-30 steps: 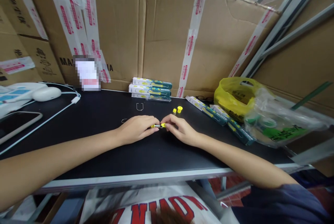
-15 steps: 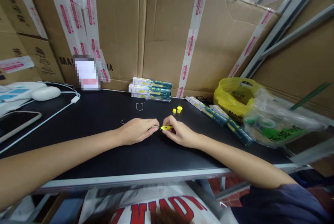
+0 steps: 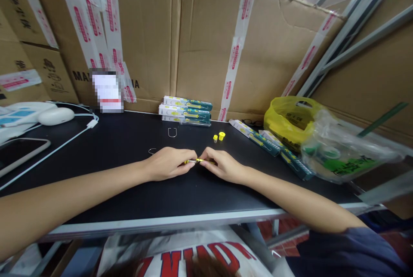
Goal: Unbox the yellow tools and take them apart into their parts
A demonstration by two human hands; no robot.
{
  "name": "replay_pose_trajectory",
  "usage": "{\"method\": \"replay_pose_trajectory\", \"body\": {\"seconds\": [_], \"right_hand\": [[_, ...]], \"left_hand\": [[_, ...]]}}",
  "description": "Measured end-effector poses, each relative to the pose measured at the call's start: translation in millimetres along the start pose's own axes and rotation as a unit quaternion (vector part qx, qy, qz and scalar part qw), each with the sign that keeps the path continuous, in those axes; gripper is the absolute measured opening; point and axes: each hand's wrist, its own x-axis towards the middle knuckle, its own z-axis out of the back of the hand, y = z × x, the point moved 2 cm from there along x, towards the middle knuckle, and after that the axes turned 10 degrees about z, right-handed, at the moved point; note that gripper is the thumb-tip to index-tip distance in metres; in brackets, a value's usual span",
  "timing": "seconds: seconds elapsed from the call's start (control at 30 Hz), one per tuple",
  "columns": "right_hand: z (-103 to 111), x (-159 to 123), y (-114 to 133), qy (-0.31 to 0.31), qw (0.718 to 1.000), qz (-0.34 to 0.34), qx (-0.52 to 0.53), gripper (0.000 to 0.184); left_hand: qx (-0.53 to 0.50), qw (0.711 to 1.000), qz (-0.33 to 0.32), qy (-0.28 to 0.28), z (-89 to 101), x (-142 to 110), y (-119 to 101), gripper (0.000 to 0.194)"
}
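Observation:
Over the middle of the black tabletop (image 3: 129,199), my two hands meet almost fingertip to fingertip. My left hand (image 3: 167,164) pinches a small metal-and-yellow piece (image 3: 191,161) between thumb and fingers. A slim yellow plastic part (image 3: 199,160) is pinched in my right hand (image 3: 226,165), mostly covered by the fingers. The two pieces touch or nearly touch; whether they are joined I cannot tell. Beyond my right hand stand a larger yellow cap (image 3: 222,136) and a smaller yellow piece (image 3: 215,138) with a metal end. Bent wire (image 3: 172,132) lies behind my left hand, with another wire (image 3: 152,151) beside its wrist.
Small printed boxes (image 3: 185,111) are stacked at the back, and more boxes (image 3: 254,136) lie at right. Beyond them sit a yellow bag (image 3: 274,115) and a clear plastic bag (image 3: 342,152). At left are a phone (image 3: 19,154), a white cable (image 3: 64,143) and a power strip (image 3: 16,118).
My hands have drawn closer together, with the fingertips now almost touching. The yellow part in my right hand has turned and shows less of its flat side.

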Motion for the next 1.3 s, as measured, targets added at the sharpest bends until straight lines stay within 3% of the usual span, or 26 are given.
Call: {"method": "replay_pose_trajectory", "body": {"seconds": [0.4,0.93,1.13,1.3], "right_hand": [[1.1,1.1,2.6,0.014,1.0,-0.001,-0.003,0.017],[-0.2,4.1,2.6,0.045,0.982,-0.072,0.17,0.035],[0.1,0.3,-0.8,0.032,0.998,-0.042,0.033,0.02],[0.4,-1.4,-6.1,0.031,0.996,-0.011,-0.085,0.016]], "left_hand": [[-0.005,1.0,-0.019,0.001,-3.1,1.3,3.0,0.03],[0.049,0.998,-0.036,-0.023,-3.5,0.9,3.3,0.029],[0.052,0.998,-0.003,-0.027,-1.0,1.0,4.8,0.028],[0.05,0.998,0.0,-0.025,0.6,1.4,4.0,0.028]]}}
